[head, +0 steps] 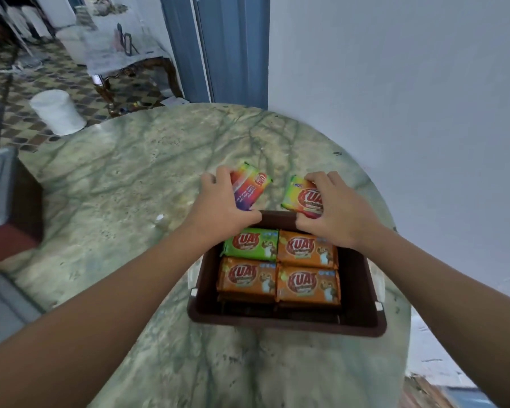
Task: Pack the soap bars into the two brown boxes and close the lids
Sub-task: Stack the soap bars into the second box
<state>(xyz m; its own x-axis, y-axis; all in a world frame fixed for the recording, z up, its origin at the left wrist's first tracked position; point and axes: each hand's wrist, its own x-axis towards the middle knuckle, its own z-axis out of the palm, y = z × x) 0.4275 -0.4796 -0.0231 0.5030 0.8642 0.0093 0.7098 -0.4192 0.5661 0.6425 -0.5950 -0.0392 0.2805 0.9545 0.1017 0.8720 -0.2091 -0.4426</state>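
A rainbow bar [252, 191] is being gripped by the left hand [221, 206], and a yellow bar [302, 200] by the right hand [334, 214], both just beyond the box [362, 295], where four bars [278, 266] are lying.

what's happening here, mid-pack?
A person is packing wrapped soap bars into a brown box on a marble table. The left hand holds a rainbow-coloured bar and the right hand holds a yellow-and-red bar, both at the box's far edge. Inside, four bars show on top: one green bar and three orange bars. No lid is on the box.
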